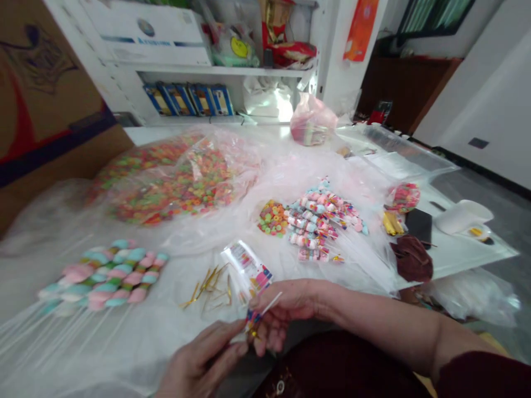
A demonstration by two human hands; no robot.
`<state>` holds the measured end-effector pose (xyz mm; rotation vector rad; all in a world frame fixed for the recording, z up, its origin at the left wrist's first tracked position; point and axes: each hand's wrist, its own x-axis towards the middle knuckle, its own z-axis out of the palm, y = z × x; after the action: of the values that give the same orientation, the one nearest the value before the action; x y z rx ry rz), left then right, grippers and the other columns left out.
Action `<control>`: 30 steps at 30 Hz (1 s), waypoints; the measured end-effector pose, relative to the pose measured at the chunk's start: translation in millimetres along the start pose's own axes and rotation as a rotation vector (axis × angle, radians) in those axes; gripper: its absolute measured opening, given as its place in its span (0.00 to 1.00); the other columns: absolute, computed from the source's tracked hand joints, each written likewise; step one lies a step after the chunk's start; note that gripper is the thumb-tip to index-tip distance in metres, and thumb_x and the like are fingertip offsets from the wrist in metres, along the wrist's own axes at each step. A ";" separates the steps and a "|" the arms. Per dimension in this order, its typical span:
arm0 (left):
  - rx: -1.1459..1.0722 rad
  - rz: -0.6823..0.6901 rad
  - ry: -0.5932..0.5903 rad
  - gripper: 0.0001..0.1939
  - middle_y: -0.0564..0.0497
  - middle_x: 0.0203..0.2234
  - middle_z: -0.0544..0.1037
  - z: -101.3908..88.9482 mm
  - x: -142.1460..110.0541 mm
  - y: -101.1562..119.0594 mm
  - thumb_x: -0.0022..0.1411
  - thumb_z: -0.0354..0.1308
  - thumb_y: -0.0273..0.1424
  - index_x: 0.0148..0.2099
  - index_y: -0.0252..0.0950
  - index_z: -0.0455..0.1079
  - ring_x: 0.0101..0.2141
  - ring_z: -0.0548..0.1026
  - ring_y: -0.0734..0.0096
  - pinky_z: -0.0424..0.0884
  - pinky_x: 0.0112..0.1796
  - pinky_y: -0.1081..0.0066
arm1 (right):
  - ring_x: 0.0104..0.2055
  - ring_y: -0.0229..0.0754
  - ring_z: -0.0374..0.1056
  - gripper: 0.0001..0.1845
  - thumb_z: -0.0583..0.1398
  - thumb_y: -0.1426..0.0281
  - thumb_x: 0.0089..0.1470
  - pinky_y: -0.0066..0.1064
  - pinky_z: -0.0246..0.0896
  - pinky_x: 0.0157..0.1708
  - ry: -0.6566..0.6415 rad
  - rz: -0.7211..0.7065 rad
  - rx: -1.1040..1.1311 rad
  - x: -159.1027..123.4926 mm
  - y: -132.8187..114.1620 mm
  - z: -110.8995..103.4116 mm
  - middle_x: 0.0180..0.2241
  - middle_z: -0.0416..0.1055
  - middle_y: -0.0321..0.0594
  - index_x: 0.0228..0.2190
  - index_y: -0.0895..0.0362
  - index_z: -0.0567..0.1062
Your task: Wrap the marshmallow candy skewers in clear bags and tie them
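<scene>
In the head view, my left hand (211, 354) and my right hand (280, 318) meet low in the middle, both closed on one small printed plastic bag (251, 316) gathered around a white stick (272, 303). A bit of gold tie (254, 333) shows at the gathered part, between the fingers of both hands. My fingers cover most of the bag, so its contents are hidden. Just beyond lies a stack of flat printed bags (248, 265). Loose gold twist ties (209, 284) are scattered left of it.
Marshmallow skewers (112, 273) lie at left. Wrapped skewers (313, 221) are piled beyond my right hand, beside loose ring candies (271, 217). A large clear bag of ring candies (178, 177) spreads behind. A cardboard box (50, 83) stands far left; a dark cloth (412, 258) lies right.
</scene>
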<state>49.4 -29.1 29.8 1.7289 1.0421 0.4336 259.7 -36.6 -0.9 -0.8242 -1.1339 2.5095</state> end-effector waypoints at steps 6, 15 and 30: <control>0.433 0.368 -0.057 0.08 0.48 0.28 0.78 26.6 2.3 21.7 0.58 0.59 0.33 0.40 0.45 0.78 0.31 0.75 0.63 0.71 0.35 0.65 | 0.22 0.32 0.66 0.04 0.58 0.74 0.42 0.23 0.63 0.25 0.410 -0.050 -0.210 -44.8 9.6 20.0 0.21 0.71 0.32 0.25 0.58 0.74; 0.248 0.230 0.748 0.08 0.44 0.40 0.78 15.7 3.1 -26.4 0.60 0.57 0.30 0.40 0.39 0.76 0.42 0.75 0.60 0.68 0.46 0.62 | 0.45 0.55 0.68 0.16 0.53 0.66 0.54 0.47 0.61 0.43 1.850 -0.103 -1.276 -133.4 19.6 -33.5 0.43 0.73 0.52 0.39 0.57 0.78; 0.128 0.103 0.578 0.07 0.49 0.30 0.78 21.6 1.9 -52.1 0.59 0.55 0.30 0.34 0.38 0.75 0.34 0.75 0.65 0.68 0.37 0.68 | 0.39 0.46 0.68 0.18 0.56 0.68 0.51 0.32 0.57 0.35 1.398 0.028 -1.154 37.6 -8.4 -41.5 0.37 0.74 0.43 0.45 0.57 0.72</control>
<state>42.8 -34.9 -26.0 1.8195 1.4111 0.9916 254.3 10.8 -31.3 -2.1976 -1.6808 0.4749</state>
